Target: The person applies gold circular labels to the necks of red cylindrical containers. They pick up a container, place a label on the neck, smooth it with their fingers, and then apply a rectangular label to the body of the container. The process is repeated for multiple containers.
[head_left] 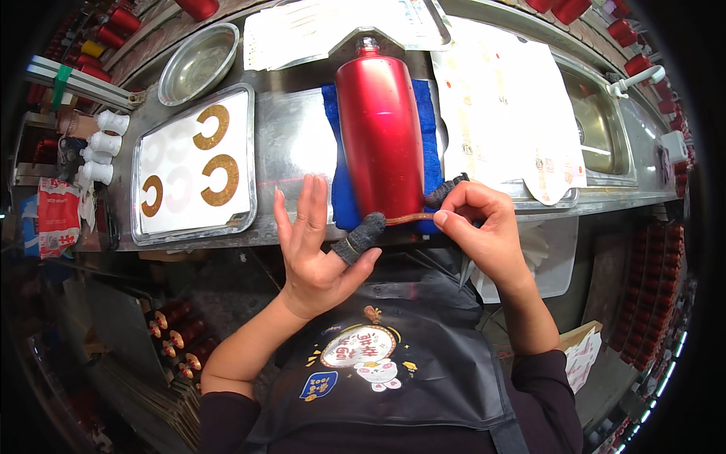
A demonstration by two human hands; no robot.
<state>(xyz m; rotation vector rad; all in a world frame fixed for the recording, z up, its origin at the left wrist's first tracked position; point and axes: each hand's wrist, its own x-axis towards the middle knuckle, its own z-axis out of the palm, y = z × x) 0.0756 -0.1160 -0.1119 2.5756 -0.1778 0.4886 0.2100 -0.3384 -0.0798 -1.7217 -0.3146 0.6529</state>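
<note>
mid-frame, the right hand point(488, 234) pinches a gold strip point(408, 218), seemingly only part-laid along the red bottle point(380, 136), left hand point(314, 261) spread.

A metal bowl point(198, 68) stands well apart from the sink point(605, 157)

Across the upper half of the frame, a long, shiny grey metal counter point(291, 151), with a rectangular steel sink point(605, 144) set in at upper right, beneath a white faucet point(640, 80). Along the lower right rim, small bright white lights point(657, 392) in a row.
</note>
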